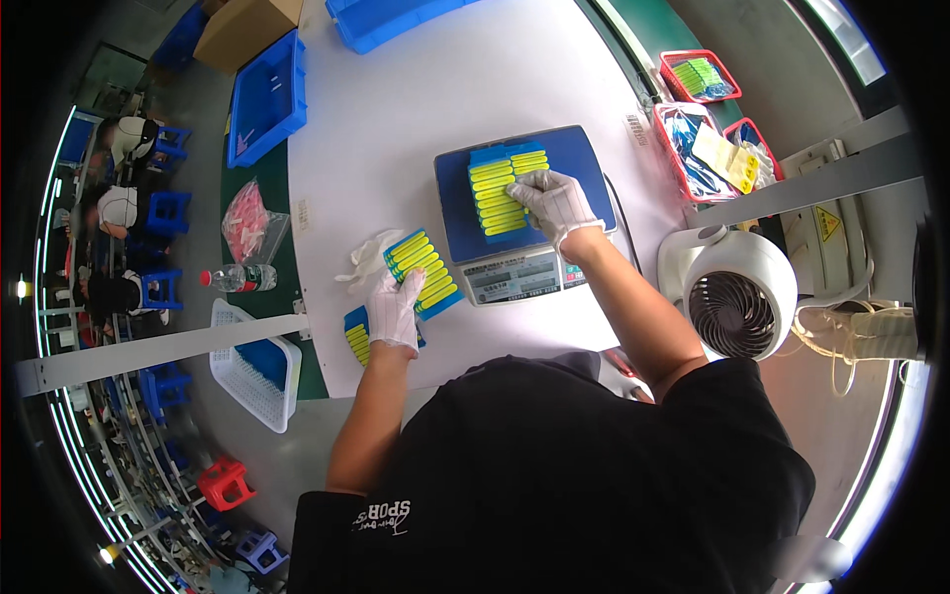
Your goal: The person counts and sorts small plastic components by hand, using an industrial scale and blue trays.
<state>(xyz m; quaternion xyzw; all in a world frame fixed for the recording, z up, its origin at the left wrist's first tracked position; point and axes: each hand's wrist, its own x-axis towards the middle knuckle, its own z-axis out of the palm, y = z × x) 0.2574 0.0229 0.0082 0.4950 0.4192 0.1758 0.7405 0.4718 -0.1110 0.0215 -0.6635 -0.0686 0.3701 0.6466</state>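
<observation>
A digital scale with a dark blue platform stands in the middle of the table. On its platform lies a pack of yellow-green sticks in rows, with blue ends. My right hand, in a white striped glove, is closed with thumb and fingers pinched at this pack's right side. Left of the scale, my gloved left hand grips a second blue pack with yellow-green sticks by its lower left part, and the pack is tilted. Another such pack lies partly hidden under that hand. A loose white glove lies beside it.
Blue bins stand at the table's far left. A water bottle, a pink bag and a white basket are along the left edge. Red baskets and a white fan stand right. A metal bar crosses at left.
</observation>
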